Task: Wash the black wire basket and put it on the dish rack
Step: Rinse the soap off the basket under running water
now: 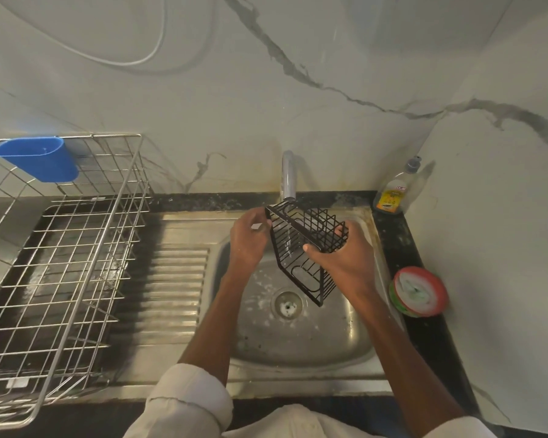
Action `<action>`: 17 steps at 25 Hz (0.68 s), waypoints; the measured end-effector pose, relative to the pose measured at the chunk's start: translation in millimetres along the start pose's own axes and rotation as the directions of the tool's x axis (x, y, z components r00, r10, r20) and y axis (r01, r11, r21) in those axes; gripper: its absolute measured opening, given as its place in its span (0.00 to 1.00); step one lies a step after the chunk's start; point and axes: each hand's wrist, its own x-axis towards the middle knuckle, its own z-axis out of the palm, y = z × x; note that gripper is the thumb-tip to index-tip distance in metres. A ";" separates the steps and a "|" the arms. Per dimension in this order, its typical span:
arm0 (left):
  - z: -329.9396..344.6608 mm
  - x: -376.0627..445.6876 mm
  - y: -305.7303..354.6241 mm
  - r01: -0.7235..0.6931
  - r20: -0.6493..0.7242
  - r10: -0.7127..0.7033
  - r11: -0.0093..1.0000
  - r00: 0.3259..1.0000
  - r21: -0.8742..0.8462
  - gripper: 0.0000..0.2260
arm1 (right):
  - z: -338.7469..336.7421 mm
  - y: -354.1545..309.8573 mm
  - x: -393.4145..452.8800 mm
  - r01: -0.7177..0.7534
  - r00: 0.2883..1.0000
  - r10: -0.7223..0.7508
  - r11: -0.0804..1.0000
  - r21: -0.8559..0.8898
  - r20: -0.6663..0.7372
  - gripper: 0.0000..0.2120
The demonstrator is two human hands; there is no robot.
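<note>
The black wire basket [301, 248] hangs tilted over the steel sink [339, 339], right under the tap [288, 177]. A thin stream of water runs from the tap through its wires. My left hand [249, 237] pinches the basket's upper left corner. My right hand [342, 254] grips its right side, thumb on the front rim and fingers curled inside. The wire dish rack [60, 263] stands on the counter to the left of the sink.
A blue plastic cup holder [38, 158] hangs on the rack's back left corner. A dish soap bottle [393, 192] stands at the sink's back right corner. A round red and green tub [419, 292] lies on the dark counter at the right. The ribbed drainboard [174, 286] lies between rack and basin.
</note>
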 end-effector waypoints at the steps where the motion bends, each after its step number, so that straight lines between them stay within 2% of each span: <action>1: -4.7 -2.3 -0.2 0.004 -0.011 -0.004 1.000 1.000 0.010 0.12 | 0.3 -1.9 0.0 0.011 1.000 -0.011 1.000 0.002 0.017 0.39; 6: -11.0 -10.4 3.9 0.036 -0.076 -0.037 0.999 0.996 -0.013 0.08 | -1.6 -4.7 -1.8 0.055 0.996 -0.055 0.998 0.009 0.063 0.36; 10: -8.3 -15.4 10.4 0.003 -0.096 0.001 0.999 0.995 0.040 0.13 | -9.8 3.2 -0.2 0.029 0.995 -0.035 0.998 0.062 0.096 0.34; 14: -20.3 -19.8 -1.0 0.008 -0.062 -0.008 1.000 0.998 0.010 0.07 | -7.9 10.8 7.2 0.025 0.983 -0.038 0.997 0.077 0.177 0.35; 17: -31.4 -29.0 -5.7 0.030 -0.063 -0.031 0.999 0.998 -0.016 0.06 | -1.4 7.5 12.0 0.040 0.969 -0.058 0.996 0.081 0.240 0.36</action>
